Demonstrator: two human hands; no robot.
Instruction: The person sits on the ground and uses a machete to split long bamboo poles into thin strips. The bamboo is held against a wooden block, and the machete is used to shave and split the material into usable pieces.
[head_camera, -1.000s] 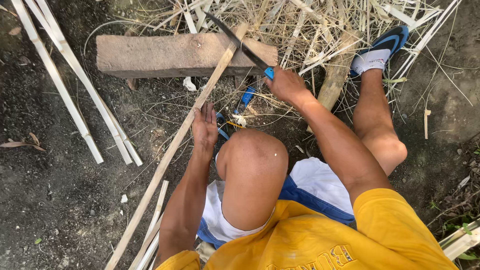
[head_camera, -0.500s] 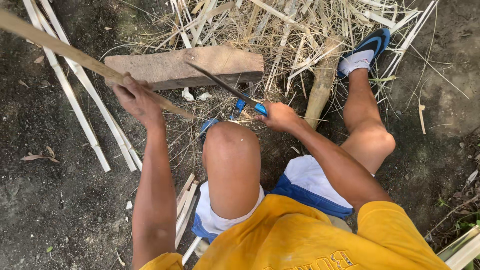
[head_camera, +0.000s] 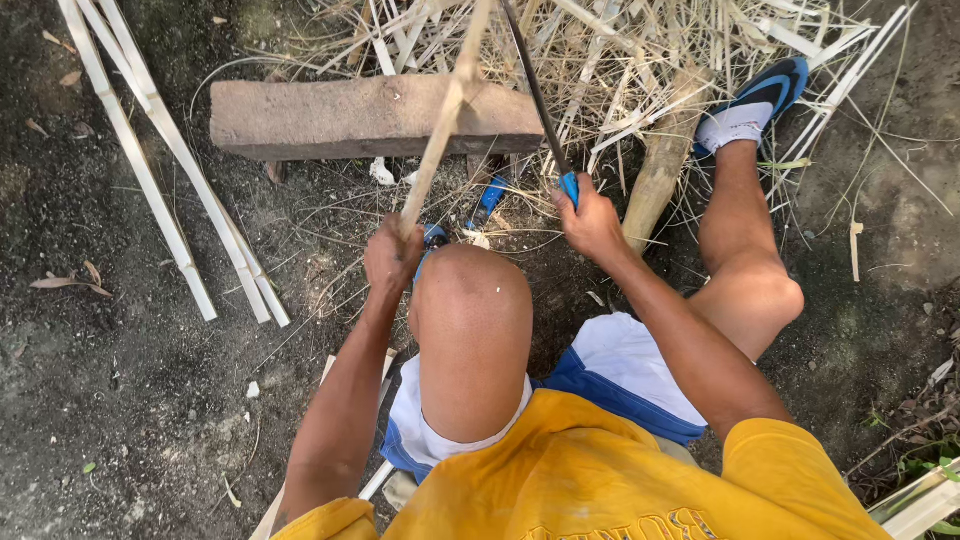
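Bare dark soil (head_camera: 130, 400) forms the working ground, with a rough brick-like block (head_camera: 370, 117) lying across it as the evident chopping rest. Left hand (head_camera: 392, 262), just short of the block on the person's side, is closed around the lower end of a pale bamboo strip (head_camera: 445, 120), which rises steeply over the block and out of the top of the view; held this way, its upper length is presented to the blade. Right hand (head_camera: 592, 222), to the right of that, is clenched on the blue handle of a long dark knife (head_camera: 535, 95), whose blade slants up beside the strip; whether the edge touches the strip cannot be told, as their meeting point lies out of frame. Beyond the block lies a heap of dry shavings (head_camera: 640, 60), apparently offcuts. Left of the block, several split slats (head_camera: 150, 160) lie together, set apart from the waste.
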